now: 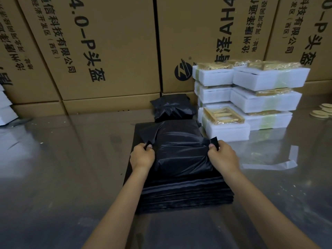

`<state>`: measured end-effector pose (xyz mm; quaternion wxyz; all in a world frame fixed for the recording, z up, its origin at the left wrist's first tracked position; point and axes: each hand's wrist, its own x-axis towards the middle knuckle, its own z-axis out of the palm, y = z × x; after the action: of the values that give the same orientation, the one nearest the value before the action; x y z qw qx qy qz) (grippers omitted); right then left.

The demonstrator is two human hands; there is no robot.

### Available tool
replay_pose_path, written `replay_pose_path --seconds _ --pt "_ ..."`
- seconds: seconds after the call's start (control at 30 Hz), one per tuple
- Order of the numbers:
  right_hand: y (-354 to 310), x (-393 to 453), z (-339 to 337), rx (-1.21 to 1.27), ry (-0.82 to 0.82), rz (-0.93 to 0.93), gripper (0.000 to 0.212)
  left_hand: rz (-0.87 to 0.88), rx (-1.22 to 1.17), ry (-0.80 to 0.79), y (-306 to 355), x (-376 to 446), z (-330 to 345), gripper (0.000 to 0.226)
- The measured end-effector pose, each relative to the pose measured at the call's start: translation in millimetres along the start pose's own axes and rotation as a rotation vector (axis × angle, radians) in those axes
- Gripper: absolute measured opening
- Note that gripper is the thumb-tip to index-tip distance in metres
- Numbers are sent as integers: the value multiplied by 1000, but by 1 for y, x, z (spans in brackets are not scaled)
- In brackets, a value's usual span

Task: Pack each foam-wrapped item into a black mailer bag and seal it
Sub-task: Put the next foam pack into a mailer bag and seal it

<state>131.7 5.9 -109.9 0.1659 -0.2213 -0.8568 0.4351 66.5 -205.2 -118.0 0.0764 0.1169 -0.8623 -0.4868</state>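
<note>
Left hand (142, 156) and right hand (221, 157) apart, each pinching a corner of filled mailer bag (179, 150) between them, atop bag stack (185, 194).

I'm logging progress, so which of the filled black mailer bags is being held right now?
The nearer bulging black plastic mailer bag, on the flat bag stack: the left hand and right hand pinch its corners. The farther filled bag lies untouched.
</note>
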Motion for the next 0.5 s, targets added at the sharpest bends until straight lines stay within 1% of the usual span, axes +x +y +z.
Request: replay_pose_path --seconds 0.07,0.13,0.23,0.3,0.37,0.4,0.43,0.47,0.5 --pt "0 -13 -7 0 19 -29 25 18 -75 18 -4 -9 -6 41" --pt "1 -29 -16 -21 54 -101 25 74 -88 36 -8 -20 -14 36" --pt "6 -54 -28 -75 135 -289 21 227 -21 45 -13 -40 -25 18" --pt "12 -66 -35 -38 211 -387 18 332 0 104 -14 -52 -30 18" --pt "13 -76 -40 53 231 -429 14 427 -38 176 -13 -60 -33 20" --pt "12 -80 -41 133 198 -409 14 456 -72 168 -12 -62 -34 22" --pt "12 -81 -43 234 147 -357 15 454 -131 118 -9 -64 -36 25" --pt "10 -81 -47 354 88 -274 18 387 -228 37 -7 -63 -38 26" --pt "7 -80 -51 487 29 -158 25 248 -364 -77 -4 -63 -43 28"
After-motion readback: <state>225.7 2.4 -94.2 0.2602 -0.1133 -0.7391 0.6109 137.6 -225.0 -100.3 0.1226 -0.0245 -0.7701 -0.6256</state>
